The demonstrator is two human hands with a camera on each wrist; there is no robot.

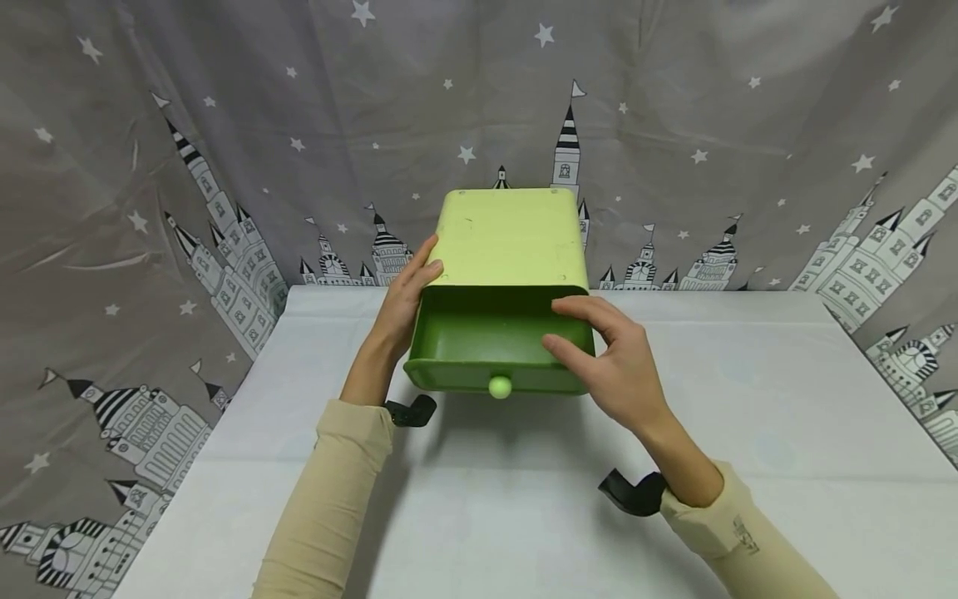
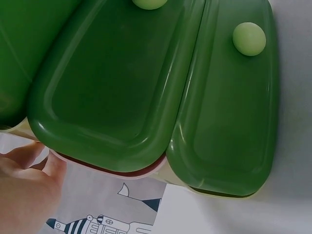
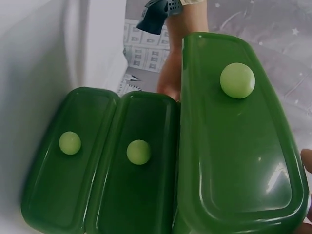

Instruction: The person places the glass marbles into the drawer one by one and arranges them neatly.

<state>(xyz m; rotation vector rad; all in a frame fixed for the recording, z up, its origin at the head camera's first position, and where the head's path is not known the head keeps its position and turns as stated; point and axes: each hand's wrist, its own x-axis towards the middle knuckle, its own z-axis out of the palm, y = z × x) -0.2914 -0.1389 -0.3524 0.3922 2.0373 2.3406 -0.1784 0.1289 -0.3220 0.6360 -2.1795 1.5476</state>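
A small cabinet (image 1: 512,237) with a pale yellow-green top stands on the white surface. Its dark green top drawer (image 1: 482,333) is pulled out, and the inside that shows holds nothing. My left hand (image 1: 400,304) rests against the cabinet's left side, thumb near the top front edge. Over the right part of the drawer is my right hand (image 1: 617,358), its thumb and fingers spread apart with nothing between them. A round light green knob (image 1: 500,387) sits on the drawer front. Two lower drawers, the middle drawer (image 3: 134,190) and the bottom drawer (image 3: 58,190), are pushed in.
White cloth (image 1: 494,516) covers the table around the cabinet. Behind and to the left hangs a grey curtain (image 1: 419,75) printed with stars and castles. A black strap piece (image 1: 632,492) juts from the right wrist, and a similar black piece (image 1: 412,411) from the left.
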